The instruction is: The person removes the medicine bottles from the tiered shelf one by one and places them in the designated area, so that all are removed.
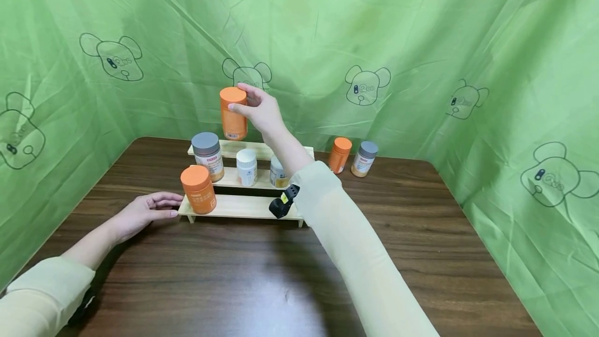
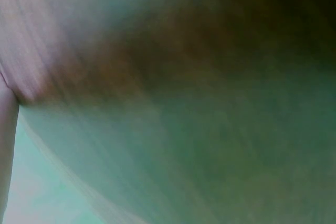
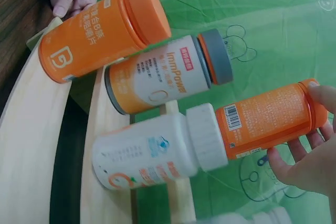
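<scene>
My right hand (image 1: 262,113) grips an orange bottle (image 1: 233,116) near its orange cap, thumb on the near side, holding it upright above the top tier of a three-tier wooden rack (image 1: 243,207). At the rack's lower left end, my left hand (image 1: 140,216) holds the corner between thumb and fingers. Another orange bottle (image 1: 198,191) stands on the bottom tier beside that hand. On the middle tier are a grey-capped bottle (image 1: 208,157), a white bottle (image 1: 246,167) and a further white bottle (image 1: 278,173) partly hidden by my right arm. The left wrist view is mostly blur.
To the right of the rack, a smaller orange bottle (image 1: 340,155) and a small grey-capped bottle (image 1: 364,159) stand on the brown wooden table (image 1: 402,254). Green cloth (image 1: 304,25) with bear-head outlines hangs behind and at both sides.
</scene>
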